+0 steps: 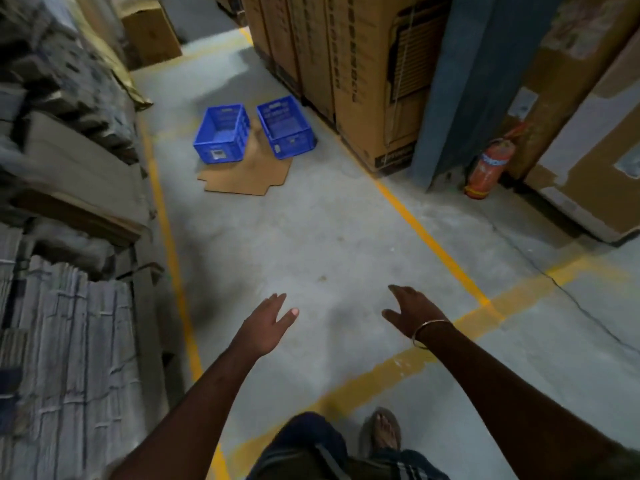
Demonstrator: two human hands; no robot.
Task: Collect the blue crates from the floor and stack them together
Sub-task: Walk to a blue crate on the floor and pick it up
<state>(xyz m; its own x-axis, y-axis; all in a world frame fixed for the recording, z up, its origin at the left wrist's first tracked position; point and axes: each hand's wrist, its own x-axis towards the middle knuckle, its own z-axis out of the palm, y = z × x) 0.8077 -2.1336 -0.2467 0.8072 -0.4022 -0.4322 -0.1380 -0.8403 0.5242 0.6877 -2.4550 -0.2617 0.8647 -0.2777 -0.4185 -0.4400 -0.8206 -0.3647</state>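
Observation:
Two empty blue crates stand side by side on the grey floor ahead, partly on a flattened cardboard sheet (247, 174). The left crate (221, 133) sits upright; the right crate (285, 126) is turned at a slight angle, close to the stacked boxes. Both my arms reach forward over bare floor, well short of the crates. My left hand (266, 323) is open, fingers spread, holding nothing. My right hand (412, 311), with a thin bangle at the wrist, is also open with nothing in it.
Tall brown cartons (346, 64) line the right of the aisle, then a blue-grey pillar (467, 88) with a red fire extinguisher (488, 168) at its foot. Bundled flat cardboard stacks (62, 237) fill the left side. Yellow lines (422, 233) mark the floor. My sandalled foot (384, 431) shows below.

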